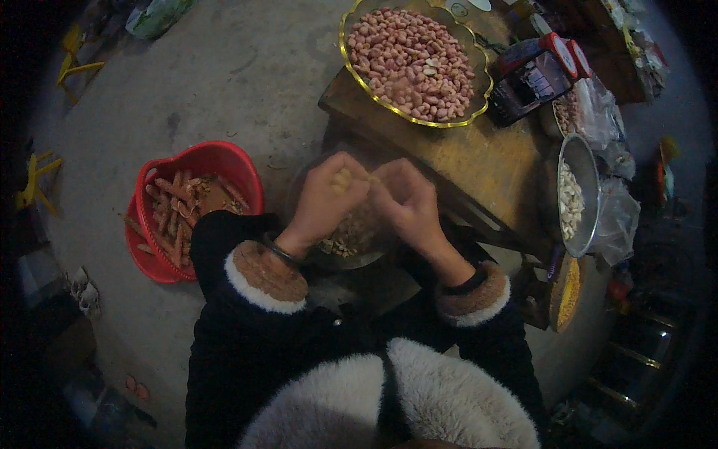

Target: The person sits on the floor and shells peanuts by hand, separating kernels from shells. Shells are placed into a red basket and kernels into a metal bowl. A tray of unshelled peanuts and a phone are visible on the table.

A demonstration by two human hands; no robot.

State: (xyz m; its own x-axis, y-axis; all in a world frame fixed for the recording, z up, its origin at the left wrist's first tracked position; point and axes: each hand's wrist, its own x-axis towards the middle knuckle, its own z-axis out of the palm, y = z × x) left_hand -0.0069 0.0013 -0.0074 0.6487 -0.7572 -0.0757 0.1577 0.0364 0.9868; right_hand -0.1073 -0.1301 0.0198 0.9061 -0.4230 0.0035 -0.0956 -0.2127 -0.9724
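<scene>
My left hand point(331, 196) is curled around several pale yellowish pieces point(341, 181), which look like unshelled peanuts. Its fingertips meet those of my right hand point(409, 202) over a small yellowish piece point(373, 178), too blurred to name surely. Below both hands is a round bowl point(350, 262) holding broken shells or similar bits point(339, 246), partly hidden by the hands. Beyond them, a gold-rimmed scalloped bowl point(412, 119) full of pink-skinned peanuts point(412, 62) stands on the wooden table.
A red plastic basket point(255, 174) with corncobs point(174, 207) stands at left. The wooden table point(482, 174) carries red-lidded containers point(533, 81) at right. A metal bowl point(589, 213) of white pieces and a tray of yellow grains point(569, 294) lie further right, near plastic bags point(614, 224).
</scene>
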